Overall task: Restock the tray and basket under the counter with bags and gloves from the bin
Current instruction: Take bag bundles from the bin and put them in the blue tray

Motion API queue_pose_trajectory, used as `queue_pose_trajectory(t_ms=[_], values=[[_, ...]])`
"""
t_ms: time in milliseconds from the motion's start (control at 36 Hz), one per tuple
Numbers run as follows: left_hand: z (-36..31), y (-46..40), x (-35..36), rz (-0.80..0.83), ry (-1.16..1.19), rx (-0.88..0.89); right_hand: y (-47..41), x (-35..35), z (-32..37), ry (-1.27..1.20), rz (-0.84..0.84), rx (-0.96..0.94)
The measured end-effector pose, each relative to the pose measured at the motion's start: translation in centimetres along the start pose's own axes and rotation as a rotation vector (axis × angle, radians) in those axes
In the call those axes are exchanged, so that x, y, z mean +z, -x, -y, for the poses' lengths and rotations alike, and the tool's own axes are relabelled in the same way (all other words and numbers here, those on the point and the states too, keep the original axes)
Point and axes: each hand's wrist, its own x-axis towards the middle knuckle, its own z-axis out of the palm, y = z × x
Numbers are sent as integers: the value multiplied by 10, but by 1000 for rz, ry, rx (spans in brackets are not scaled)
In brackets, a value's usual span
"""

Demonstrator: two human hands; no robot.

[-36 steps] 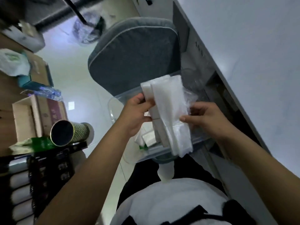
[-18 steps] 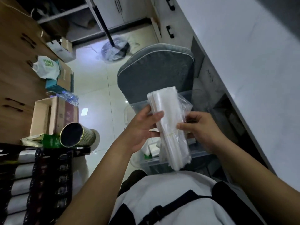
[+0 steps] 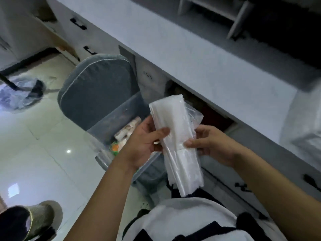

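A folded bundle of clear plastic bags (image 3: 177, 122) hangs upright in front of my chest, held from both sides. My left hand (image 3: 144, 143) grips its left edge with the thumb across the front. My right hand (image 3: 210, 145) pinches its right edge around the middle. Below and left of the bundle sits the clear plastic bin (image 3: 111, 124), with small white packs and something orange inside. The dark opening under the counter (image 3: 205, 108) lies just behind the bundle; tray and basket inside it are hidden.
The white counter (image 3: 208, 58) runs diagonally across the upper right. A grey cushioned chair (image 3: 97, 87) stands behind the bin. A cylindrical tin (image 3: 26, 221) lies at the lower left on the tiled floor (image 3: 43, 145). Black drawer handles (image 3: 243, 186) show at right.
The view has swung right and up toward the counter. The bundle stays in both hands and now sits in front of the under-counter opening; the left-side shelves have left the view.
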Motion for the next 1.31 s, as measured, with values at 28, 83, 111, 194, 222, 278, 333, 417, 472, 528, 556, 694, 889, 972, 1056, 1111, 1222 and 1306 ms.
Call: queue_pose_trajectory(t_ms=[28,83,111,194,222,278,333,417,472,528,556,694,889,972,1056,1111,1222,1306], values=[[4,0,9,44,-15,-21,17,-1,-6,-22,-65,-4],[11,-3,32,122,-63,-60,49,-5,-18,-73,-198,-26],[15,-4,45,162,-79,-79,66,-8,-24,-98,-261,-37],[27,-4,86,334,-143,-142,114,-19,-42,-166,-414,-66],[31,-4,100,409,-174,-165,129,-24,-47,-195,-449,-77],[39,-1,124,570,-226,-211,156,-36,-58,-263,-511,-100],[49,3,144,685,-252,-250,180,-49,-68,-317,-561,-117],[67,8,178,679,-270,-286,211,-71,-83,-364,-606,-153],[79,10,206,622,-321,-276,230,-87,-92,-374,-628,-163],[92,10,236,576,-378,-266,251,-105,-100,-344,-662,-161],[100,9,251,573,-395,-261,261,-115,-103,-318,-674,-158],[145,8,335,604,-443,-247,328,-174,-123,-276,-690,-145],[192,-1,443,779,-546,-293,407,-248,-156,-420,-719,-185],[202,-3,477,809,-583,-305,429,-273,-158,-496,-710,-210],[206,-12,504,811,-595,-316,441,-295,-156,-549,-692,-229],[207,-21,518,823,-599,-311,444,-307,-154,-567,-729,-246],[203,-41,551,835,-613,-283,447,-330,-140,-562,-835,-303],[197,-62,578,897,-677,-195,451,-349,-122,-573,-870,-330]])
